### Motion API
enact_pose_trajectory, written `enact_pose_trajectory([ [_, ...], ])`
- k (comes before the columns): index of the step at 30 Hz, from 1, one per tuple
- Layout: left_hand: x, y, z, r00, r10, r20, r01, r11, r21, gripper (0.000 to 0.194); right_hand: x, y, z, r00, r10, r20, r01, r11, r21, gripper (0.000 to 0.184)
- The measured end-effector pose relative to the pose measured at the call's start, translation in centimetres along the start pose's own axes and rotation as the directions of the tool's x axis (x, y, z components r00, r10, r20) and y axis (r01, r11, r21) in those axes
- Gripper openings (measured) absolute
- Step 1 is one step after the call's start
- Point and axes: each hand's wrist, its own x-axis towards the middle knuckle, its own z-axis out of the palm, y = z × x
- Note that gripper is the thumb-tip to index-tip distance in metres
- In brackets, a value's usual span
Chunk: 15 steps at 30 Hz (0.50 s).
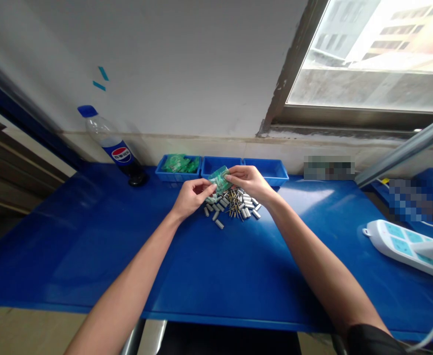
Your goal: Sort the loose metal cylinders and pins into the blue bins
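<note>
I hold a green bag [221,178] up in front of me, above the worktop [216,276], with both hands on it. My left hand [191,198] pinches its lower left side between thumb and fingers; my right hand [251,183] grips its upper right edge the same way. The pale marks on the bag are too small for me to make out.

Just below and beyond my hands lies a loose heap: brass pins [235,209] in the middle, with silver cylinders [219,224] to either side and a few nearer me. Behind the heap, three blue tubs stand side by side near the wall [201,64]. The left tub [178,177] carries more green bags [179,161]; the middle tub [222,161] and the right tub [266,161] sit next to it, partly behind the bag and my right hand.

A Pepsi bottle [118,150] stands upright left of the tubs. Far to my right lies a white power strip [397,246], with a window [368,74] above and beyond it.
</note>
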Motion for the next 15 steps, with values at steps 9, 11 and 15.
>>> enact_pose_trajectory([
  [9, 0.4, 0.0, -0.7, 0.982, 0.007, -0.189, -0.011, 1.0, -0.019, 0.028, -0.1, 0.1, 0.0, 0.997, 0.036, -0.072, -0.044, 0.991, -0.123, 0.037],
  [11, 0.8, -0.4, -1.2, 0.947, 0.035, -0.32, -0.034, 0.999, 0.006, 0.025, 0.0, 0.0, 0.1, 0.996, 0.053, -0.076, -0.062, 0.991, -0.12, 0.035],
  [15, 1.4, -1.5, -2.7, 0.852, 0.053, -0.521, -0.033, 0.998, 0.048, 0.024, 0.1, 0.3, 0.0, 0.996, 0.058, -0.067, -0.065, 0.991, -0.114, 0.033],
])
